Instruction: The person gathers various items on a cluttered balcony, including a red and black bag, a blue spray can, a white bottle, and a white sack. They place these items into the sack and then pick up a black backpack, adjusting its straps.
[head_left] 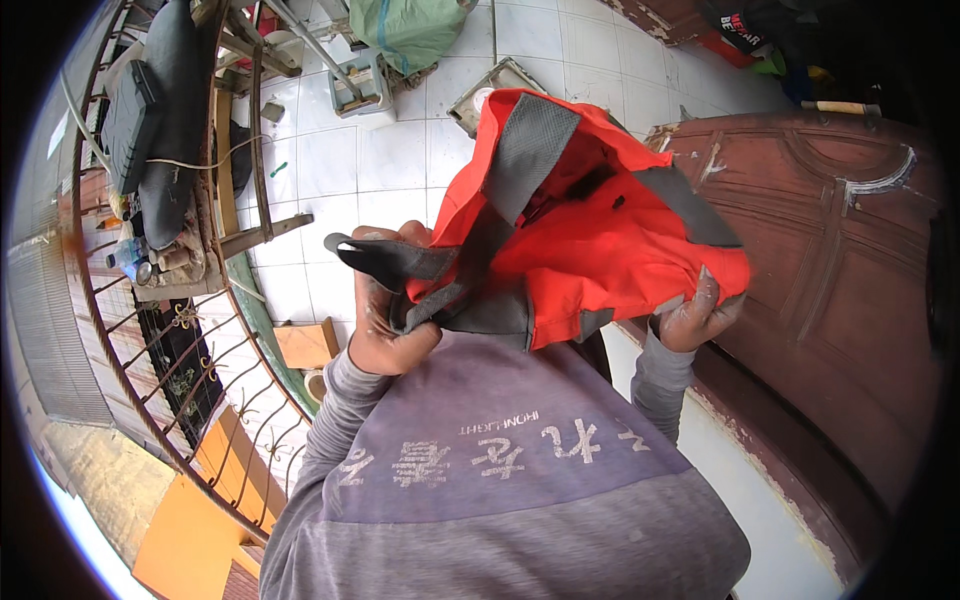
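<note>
The fabric piece (600, 275) sits between the left hand (383, 340), at its eight o'clock, and the right hand (692, 320), at its four. From the view's centre, the door (800, 240) lies at three o'clock, the railing (178, 457) at eight, the case (133, 125) at ten, the bin (370, 104) at eleven with the sack (415, 30) behind it.

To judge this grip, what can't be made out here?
Head view: part of the left hand, behind the grey strap.
Head view: part of the right hand, behind the red fabric item.
Head view: the item's inner depths, under folds and shadow.
Head view: part of the tray, behind the item.
Head view: top of the green sack, cut by the upper edge.
</note>
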